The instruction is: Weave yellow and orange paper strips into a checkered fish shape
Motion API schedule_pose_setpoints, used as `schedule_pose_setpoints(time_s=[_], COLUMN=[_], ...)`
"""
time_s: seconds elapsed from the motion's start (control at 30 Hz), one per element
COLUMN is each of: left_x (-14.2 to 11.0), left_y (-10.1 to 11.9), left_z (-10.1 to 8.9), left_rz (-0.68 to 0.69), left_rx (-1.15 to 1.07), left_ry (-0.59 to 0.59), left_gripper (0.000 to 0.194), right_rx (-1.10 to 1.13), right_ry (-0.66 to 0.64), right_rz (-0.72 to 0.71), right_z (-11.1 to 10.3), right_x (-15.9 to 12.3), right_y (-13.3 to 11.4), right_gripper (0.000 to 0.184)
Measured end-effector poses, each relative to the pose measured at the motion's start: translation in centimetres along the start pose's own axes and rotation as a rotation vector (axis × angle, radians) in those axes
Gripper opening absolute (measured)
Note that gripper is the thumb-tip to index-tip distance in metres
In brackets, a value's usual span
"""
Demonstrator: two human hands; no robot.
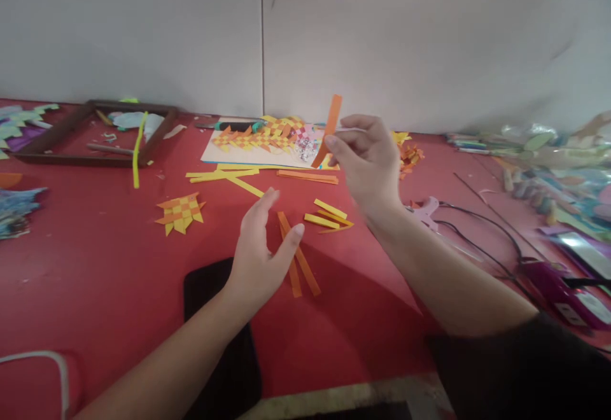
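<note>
Pinched between the thumb and fingers of my right hand (367, 159) is an orange paper strip (333, 114), raised above the table and slightly bent. My left hand (262, 248) hovers with thumb and fingers apart, holding nothing. Below it lie two orange paper strips (305, 270), crossing at the top. Short yellow folded strips (329, 216) rest just right of them. Longer yellow strips (224, 175) and an orange pair (308, 177) lie farther back. To the left sits a woven orange-and-yellow paper piece (181, 213) with pointed edges.
On the red table (119, 267), a pale board (258, 153) bears woven pieces and a dark-handled tool (238, 126). A brown frame (90, 159) holds scraps at left. A black phone-like slab (214, 293) lies under my left forearm. Cables and a purple device (563, 286) are at right.
</note>
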State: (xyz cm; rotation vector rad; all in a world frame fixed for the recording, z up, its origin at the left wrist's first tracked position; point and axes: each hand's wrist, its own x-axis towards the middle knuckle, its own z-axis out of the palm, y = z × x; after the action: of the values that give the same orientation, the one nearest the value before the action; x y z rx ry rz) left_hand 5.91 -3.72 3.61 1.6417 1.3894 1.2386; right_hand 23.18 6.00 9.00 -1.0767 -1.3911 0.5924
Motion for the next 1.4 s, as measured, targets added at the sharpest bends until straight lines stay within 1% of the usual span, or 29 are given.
schedule_pose_setpoints(time_s=[0.03, 0.1, 0.13, 0.2, 0.27, 0.33, 0.37, 0.4, 0.47, 0.57, 0.63, 0.7, 0.77, 0.83, 0.9, 1.0, 1.13, 1.23, 1.33, 1.4], left_x=[0.0, 0.0, 0.1, 0.2, 0.2, 0.2, 0.2, 0.2, 0.2, 0.3, 0.5, 0.5, 0.4, 0.3, 0.3, 0.3, 0.2, 0.0, -0.1, -0.2], left_y=[0.2, 0.6, 0.7, 0.9, 1.0, 1.0, 0.9, 0.9, 0.8, 0.6, 0.6, 0.5, 0.4, 0.4, 0.5, 0.7, 1.0, 1.1, 1.2, 1.4], left_z=[0.0, 0.0, 0.1, 0.1, 0.2, 0.2, 0.3, 0.3, 0.3, 0.2, 0.0, 0.0, -0.1, 0.0, 0.0, -0.1, -0.1, -0.1, 0.0, 0.1], left_rz=[-0.014, -0.085, -0.143, -0.279, -0.371, -0.381, -0.37, -0.357, -0.351, -0.356, -0.342, -0.322, -0.318, -0.325, -0.335, -0.317, -0.262, -0.277, -0.293, -0.298], left_rx=[-0.086, -0.333, -0.454, -0.611, -0.607, -0.514, -0.467, -0.436, -0.437, -0.49, -0.478, -0.426, -0.362, -0.33, -0.332, -0.312, -0.226, -0.217, -0.28, -0.336], left_ry=[-0.024, -0.099, -0.154, -0.283, -0.421, -0.514, -0.541, -0.55, -0.519, -0.423, -0.362, -0.313, -0.285, -0.258, -0.248, -0.255, -0.277, -0.315, -0.359, -0.382], left_gripper=[0.059, 0.064, 0.065, 0.062, 0.052, 0.04, 0.035, 0.029, 0.022, 0.021, 0.021, 0.023, 0.023, 0.024, 0.028, 0.034, 0.026, 0.036, 0.048, 0.052], right_rx=[0.142, 0.321, 0.378, 0.462, 0.5, 0.511, 0.507, 0.493, 0.437, 0.296, 0.17, 0.041, -0.078, -0.181, -0.259, -0.295, -0.299, -0.309, -0.342, -0.36], right_ry=[-0.017, -0.083, -0.104, -0.064, 0.022, 0.097, 0.121, 0.13, 0.125, 0.102, 0.063, -0.041, -0.212, -0.361, -0.422, -0.406, -0.371, -0.358, -0.356, -0.359], right_rz=[0.043, 0.186, 0.255, 0.361, 0.441, 0.482, 0.482, 0.467, 0.383, 0.178, 0.043, -0.097, -0.233, -0.333, -0.395, -0.441, -0.429, -0.382, -0.331, -0.298], right_z=[-0.2, -0.6, -0.7, -1.0, -1.2, -1.6, -1.7, -1.9, -2.3, -3.0, -3.4, -3.7, -4.0, -4.0, -3.9, -3.6, -3.4, -3.5, -3.5, -3.5], right_x=[-1.3, -4.2, -5.7, -8.2, -9.9, -10.9, -11.2, -11.3, -11.4, -11.3, -11.3, -11.4, -11.5, -11.5, -11.4, -11.3, -11.3, -11.4, -11.4, -11.4], right_y=[-1.0, -2.2, -2.4, -2.1, -1.4, -0.5, -0.2, 0.1, 0.6, 0.7, 0.6, 0.4, 0.2, 0.1, 0.1, 0.2, 0.2, 0.4, 0.7, 0.9], right_gripper=[0.026, 0.033, 0.032, 0.022, 0.012, 0.01, 0.01, 0.009, 0.009, 0.012, 0.016, 0.02, 0.023, 0.022, 0.017, 0.013, 0.01, 0.009, 0.012, 0.014])
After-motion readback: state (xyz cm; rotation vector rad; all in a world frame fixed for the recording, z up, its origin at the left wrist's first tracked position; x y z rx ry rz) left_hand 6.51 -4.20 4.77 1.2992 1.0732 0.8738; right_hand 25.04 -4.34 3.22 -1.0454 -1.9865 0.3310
